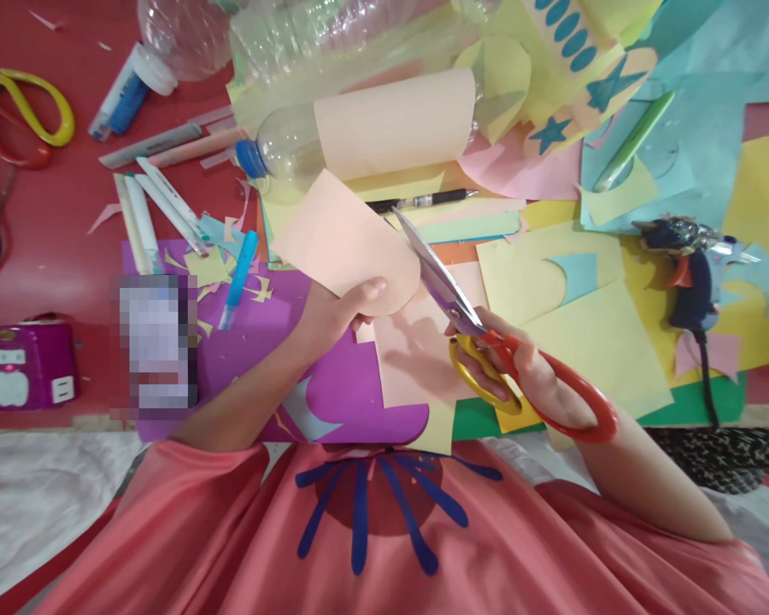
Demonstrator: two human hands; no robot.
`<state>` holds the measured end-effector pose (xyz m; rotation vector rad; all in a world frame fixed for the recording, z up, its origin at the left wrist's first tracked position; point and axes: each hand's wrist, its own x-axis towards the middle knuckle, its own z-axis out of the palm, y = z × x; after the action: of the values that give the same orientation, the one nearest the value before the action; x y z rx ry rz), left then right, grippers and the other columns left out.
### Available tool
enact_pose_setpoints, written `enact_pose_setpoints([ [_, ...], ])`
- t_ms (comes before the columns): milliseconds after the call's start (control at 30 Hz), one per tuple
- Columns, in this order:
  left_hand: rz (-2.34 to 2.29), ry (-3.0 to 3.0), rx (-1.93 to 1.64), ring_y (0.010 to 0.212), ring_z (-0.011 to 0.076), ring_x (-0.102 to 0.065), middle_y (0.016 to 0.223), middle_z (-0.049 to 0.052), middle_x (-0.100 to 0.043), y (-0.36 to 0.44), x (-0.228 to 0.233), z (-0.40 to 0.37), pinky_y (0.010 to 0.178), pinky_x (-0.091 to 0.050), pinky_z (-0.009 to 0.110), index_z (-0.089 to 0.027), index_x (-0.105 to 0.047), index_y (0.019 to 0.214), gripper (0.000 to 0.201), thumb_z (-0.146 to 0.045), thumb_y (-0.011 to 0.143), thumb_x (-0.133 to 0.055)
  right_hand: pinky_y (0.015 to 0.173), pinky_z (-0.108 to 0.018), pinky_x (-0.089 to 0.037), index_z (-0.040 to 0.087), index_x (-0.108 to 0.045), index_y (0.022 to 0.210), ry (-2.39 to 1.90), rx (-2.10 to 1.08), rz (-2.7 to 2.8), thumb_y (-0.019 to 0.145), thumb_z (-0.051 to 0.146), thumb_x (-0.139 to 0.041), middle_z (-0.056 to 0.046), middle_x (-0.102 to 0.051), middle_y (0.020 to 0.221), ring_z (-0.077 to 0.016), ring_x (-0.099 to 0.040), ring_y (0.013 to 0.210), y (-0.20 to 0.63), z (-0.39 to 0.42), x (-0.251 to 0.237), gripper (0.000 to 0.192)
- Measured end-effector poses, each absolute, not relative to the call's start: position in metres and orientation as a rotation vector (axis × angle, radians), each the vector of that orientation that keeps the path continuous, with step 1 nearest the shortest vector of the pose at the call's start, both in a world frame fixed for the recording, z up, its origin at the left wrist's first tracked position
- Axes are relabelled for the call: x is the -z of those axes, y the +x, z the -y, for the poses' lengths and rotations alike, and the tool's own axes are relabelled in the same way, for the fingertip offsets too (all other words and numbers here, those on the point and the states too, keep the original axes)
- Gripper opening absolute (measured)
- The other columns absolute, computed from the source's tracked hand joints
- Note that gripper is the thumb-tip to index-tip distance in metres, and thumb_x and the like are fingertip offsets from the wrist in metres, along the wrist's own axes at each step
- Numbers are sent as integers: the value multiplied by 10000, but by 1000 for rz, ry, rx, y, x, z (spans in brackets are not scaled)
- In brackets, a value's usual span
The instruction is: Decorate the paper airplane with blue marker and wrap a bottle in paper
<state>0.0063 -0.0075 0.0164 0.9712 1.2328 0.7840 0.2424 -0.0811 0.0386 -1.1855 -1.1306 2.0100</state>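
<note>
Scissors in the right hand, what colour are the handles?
One red handle, one yellow handle; the head view shows them best.

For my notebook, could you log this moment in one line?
left hand: holding peach paper | right hand: holding scissors | blades: beside paper's rounded edge

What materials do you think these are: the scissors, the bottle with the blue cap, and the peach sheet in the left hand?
Scissors: blades probably metal, grey and shiny; handles likely smooth plastic, evenly coloured red and yellow.
Bottle: likely clear plastic, see-through with bright reflections.
Peach sheet: matt paper or thin card, without shine; which, I cannot tell.
</note>
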Motion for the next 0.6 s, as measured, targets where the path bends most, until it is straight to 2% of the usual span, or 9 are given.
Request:
enact_pose_setpoints([
  [167, -1215, 960, -808, 344, 62, -387, 421, -68, -448, 5, -13, 7, 327, -285, 206, -207, -505, 571, 310, -416, 689, -701, 408, -242, -273, 228, -531, 1144, -1156, -2029, 1114, 869, 771, -375, 79, -389, 632, -55, -258, 418, 242, 81, -39, 629],
  [433, -1167, 951, -850, 346, 59, -391, 422, -67, -454, 8, -16, 4, 337, -299, 213, -187, -524, 586, 313, -408, 682, -723, 370, -231, -244, 208, -511, 1130, -1190, -2017, 1111, 841, 788, -413, 81, -385, 631, -51, -263, 407, 241, 81, -39, 656],
  [600, -1220, 931, -841, 344, 69, -398, 410, -55, -459, 9, -19, 3, 318, -279, 212, -198, -515, 567, 291, -397, 651, -709, 373, -229, -230, 227, -504, 1093, -1190, -2027, 1130, 859, 749, -442, 83, -375, 674, -33, -234, 405, 240, 78, -43, 576],
])
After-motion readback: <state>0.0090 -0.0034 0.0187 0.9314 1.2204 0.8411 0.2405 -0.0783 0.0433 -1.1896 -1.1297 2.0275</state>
